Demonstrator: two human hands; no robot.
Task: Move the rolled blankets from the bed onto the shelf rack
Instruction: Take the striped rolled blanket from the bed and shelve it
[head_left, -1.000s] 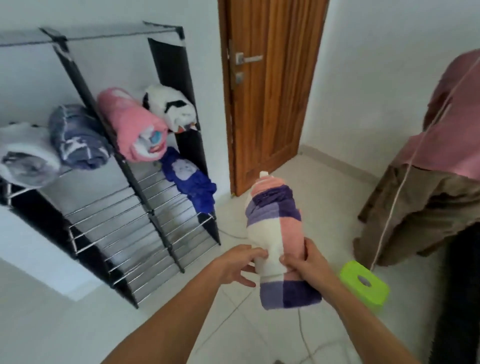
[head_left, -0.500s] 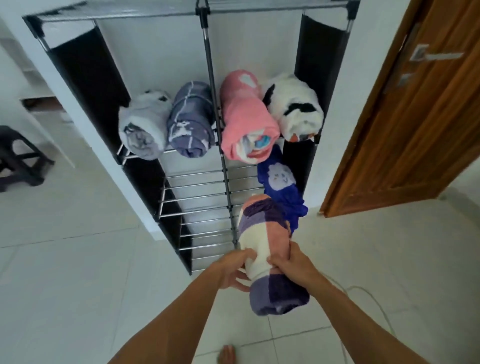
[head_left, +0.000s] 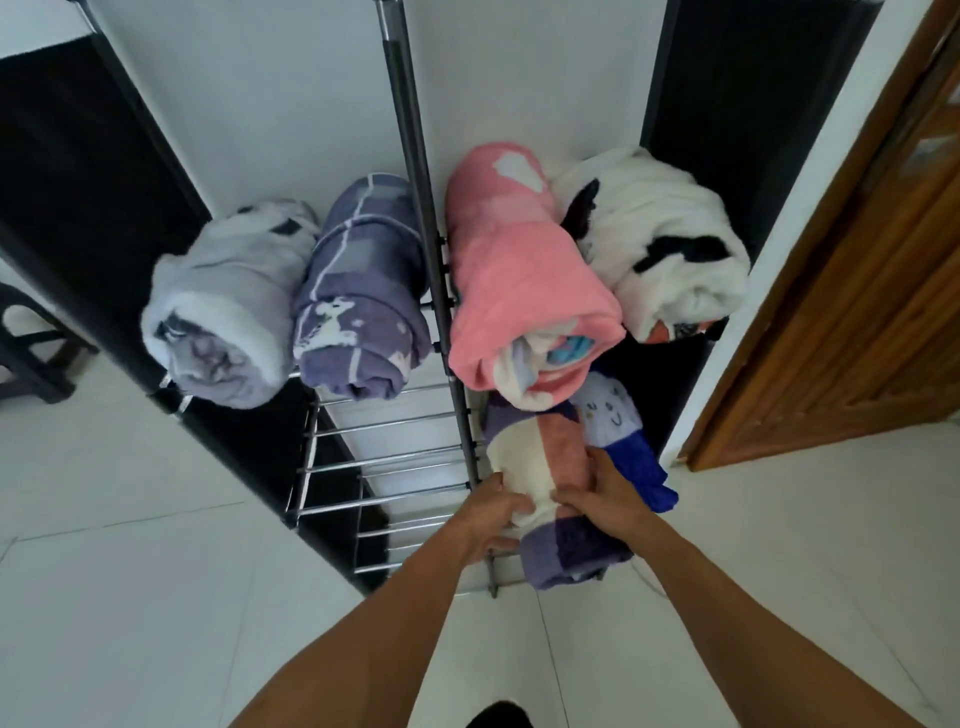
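I clamp the checked blanket roll (head_left: 540, 467) between my left hand (head_left: 493, 514) and right hand (head_left: 602, 499); its long axis points away from my grip, onto the lower shelf beside the blue roll (head_left: 631, 452).

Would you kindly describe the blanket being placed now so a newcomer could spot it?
Find the shelf rack beside the wooden door. On its lower right tier, under the pink roll, lies the checked blanket, the only one patterned in purple, cream and salmon squares.
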